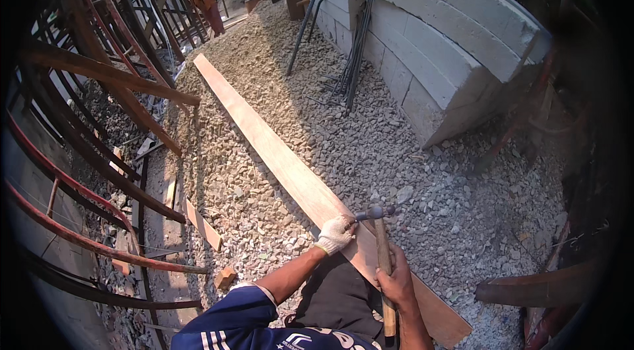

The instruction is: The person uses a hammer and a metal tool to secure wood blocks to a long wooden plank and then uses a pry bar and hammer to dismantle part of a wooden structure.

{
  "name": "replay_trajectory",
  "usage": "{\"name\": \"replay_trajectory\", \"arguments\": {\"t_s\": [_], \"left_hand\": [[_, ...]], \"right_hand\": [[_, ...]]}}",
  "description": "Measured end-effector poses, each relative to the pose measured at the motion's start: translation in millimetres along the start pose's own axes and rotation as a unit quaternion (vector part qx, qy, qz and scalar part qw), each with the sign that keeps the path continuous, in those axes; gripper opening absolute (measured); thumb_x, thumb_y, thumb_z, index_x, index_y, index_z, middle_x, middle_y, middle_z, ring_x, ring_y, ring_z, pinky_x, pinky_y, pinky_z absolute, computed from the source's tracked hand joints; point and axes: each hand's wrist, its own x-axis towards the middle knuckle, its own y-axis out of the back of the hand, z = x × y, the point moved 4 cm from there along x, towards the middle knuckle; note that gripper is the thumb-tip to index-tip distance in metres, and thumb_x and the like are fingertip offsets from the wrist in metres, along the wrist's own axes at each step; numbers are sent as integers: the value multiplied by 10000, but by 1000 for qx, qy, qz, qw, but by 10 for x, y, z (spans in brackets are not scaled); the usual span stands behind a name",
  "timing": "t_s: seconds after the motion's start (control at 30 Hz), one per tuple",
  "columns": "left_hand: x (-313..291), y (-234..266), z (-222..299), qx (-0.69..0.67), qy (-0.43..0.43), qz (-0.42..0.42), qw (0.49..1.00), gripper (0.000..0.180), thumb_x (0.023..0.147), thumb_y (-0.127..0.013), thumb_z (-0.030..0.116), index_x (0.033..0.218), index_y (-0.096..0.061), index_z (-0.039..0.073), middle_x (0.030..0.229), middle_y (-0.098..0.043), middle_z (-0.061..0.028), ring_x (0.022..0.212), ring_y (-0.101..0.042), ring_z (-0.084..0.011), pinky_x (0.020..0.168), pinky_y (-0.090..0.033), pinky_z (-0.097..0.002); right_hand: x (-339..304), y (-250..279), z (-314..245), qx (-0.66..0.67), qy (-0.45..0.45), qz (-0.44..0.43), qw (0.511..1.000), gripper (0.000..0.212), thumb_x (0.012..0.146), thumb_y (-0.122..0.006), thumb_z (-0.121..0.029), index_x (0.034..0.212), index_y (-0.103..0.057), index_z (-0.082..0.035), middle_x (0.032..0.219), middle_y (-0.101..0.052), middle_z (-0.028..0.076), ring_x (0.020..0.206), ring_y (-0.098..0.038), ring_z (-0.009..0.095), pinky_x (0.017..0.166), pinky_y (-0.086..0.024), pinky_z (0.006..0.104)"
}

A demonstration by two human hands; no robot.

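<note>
A long wooden plank lies across a bed of gravel, running from the far left toward the near right, where its end rests close to the person's legs. The left hand, in a white work glove, presses down on the plank's near stretch with the fingers curled at its left edge — it looks to be pinching something small against the wood, though the view is too coarse to say what. The right hand, bare, is wrapped firmly around the wooden handle of a hammer. The hammer's metal head sits just beyond the gloved hand, over the plank's upper face, with the handle pointing back toward the person.

Behind the plank stands a wall of pale concrete blocks, and a bundle of thin steel rods leans against it. A curved dark bar is propped on the gravel farther left. Along the left side runs a fence of rusty red metal bars, with short wood offcuts lying at its foot. Far off at the top — near the end of the gravel — another person in orange clothing stands, well apart from the work.
</note>
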Motion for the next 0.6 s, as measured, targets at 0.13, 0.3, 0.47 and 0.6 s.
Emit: {"name": "replay_trajectory", "arguments": {"t_s": [0.13,0.3,0.47,0.6], "left_hand": [[2,-125,-27,29,-1,-13,999,242,952,-645,289,1067,-715,88,992,-707,-172,950,-684,-387,811,-547,-477],[-102,-23,-116,40,2,-24,999,257,954,-596,290,1020,-690,60,961,-698,-201,956,-670,-408,823,-535,-494],[-70,-6,-4,-10,7,-18,1000,246,934,-598,267,1035,-693,64,959,-702,-210,965,-665,-428,836,-529,-503],[-28,-67,-5,-25,-10,-22,999,234,911,-608,250,1047,-698,80,959,-704,-203,962,-667,-427,834,-525,-508]], "right_hand": [[526,-91,-650,-50,99,-20,994,834,806,-604,-12,1568,-264,-35,1287,-613,287,1156,-653,423,992,-508,424],[1170,-429,-2282,-213,283,-39,934,1032,809,-560,3,1658,9,-144,1141,-637,270,965,-676,279,857,-548,407],[1826,-769,-3217,-260,155,-82,950,1053,785,-541,39,1649,44,-100,1151,-651,317,932,-696,351,857,-565,438],[1831,-833,-3324,-260,109,-103,954,1052,787,-537,53,1647,53,-94,1209,-640,353,1080,-690,402,936,-546,442]]}}
